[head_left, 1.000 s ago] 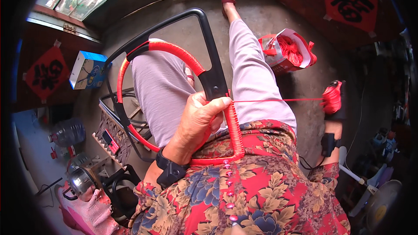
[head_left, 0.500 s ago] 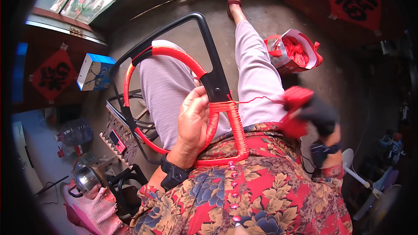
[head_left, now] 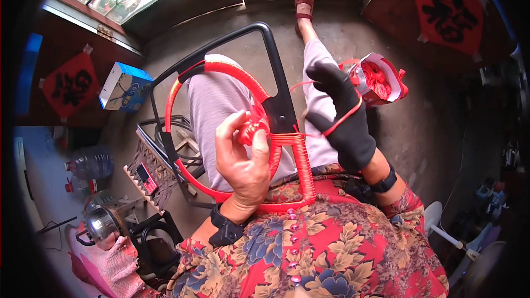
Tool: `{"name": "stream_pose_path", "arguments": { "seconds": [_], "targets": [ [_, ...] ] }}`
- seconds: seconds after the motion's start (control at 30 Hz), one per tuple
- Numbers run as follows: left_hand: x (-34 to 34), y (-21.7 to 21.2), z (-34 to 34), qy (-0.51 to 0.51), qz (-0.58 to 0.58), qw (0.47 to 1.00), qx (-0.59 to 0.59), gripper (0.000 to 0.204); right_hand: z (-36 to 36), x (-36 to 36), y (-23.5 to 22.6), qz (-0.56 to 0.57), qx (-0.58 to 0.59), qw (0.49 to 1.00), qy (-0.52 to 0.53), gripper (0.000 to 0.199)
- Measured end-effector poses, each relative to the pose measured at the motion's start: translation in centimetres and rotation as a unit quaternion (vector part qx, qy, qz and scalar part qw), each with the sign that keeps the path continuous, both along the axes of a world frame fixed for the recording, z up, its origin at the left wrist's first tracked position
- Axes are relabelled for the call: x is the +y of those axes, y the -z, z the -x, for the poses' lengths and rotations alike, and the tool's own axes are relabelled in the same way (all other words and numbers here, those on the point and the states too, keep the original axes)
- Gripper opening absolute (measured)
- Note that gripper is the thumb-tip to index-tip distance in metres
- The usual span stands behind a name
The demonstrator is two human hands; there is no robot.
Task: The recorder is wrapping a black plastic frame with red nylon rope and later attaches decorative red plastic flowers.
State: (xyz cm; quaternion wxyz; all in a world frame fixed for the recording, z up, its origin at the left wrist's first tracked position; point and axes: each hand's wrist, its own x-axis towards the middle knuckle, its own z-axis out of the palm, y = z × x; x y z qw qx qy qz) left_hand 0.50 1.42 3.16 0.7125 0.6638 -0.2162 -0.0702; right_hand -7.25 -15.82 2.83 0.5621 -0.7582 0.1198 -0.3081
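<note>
A bundle of red cord is pinched between the fingertips and thumb of my bare left hand, at the inner side of a black frame. The frame leans across my lap, and red cord is wound tightly round its ring and its lower, near part. To the right, my right hand wears a black glove and is open, thumb and fingers spread. A loose red strand crosses that hand and runs back to the frame's joint.
A bag with red material stands on the floor beyond my right hand. At left are a blue and white box, a red phone on a woven seat, a clear water bottle and a metal kettle.
The red bundle has passed from my right hand on the right into my left, inside the frame. My right hand has moved up and left and spread its fingers, the strand now across it.
</note>
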Motion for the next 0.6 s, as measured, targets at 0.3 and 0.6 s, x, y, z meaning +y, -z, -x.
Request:
{"name": "stream_pose_path", "arguments": {
  "seconds": [0.3, 0.6],
  "targets": [
    [0.7, 0.0, 0.0, 0.052, 0.021, 0.973, -0.225, 0.056, -1.8, 1.9, -2.7, 0.112, -0.015, 0.985, -0.131, 0.038],
    [0.0, 0.6, -0.8, 0.162, 0.004, 0.95, 0.265, 0.031, 5.4, -3.2, -4.0, -0.22, 0.154, 0.959, -0.088, 0.046]
  ]
}}
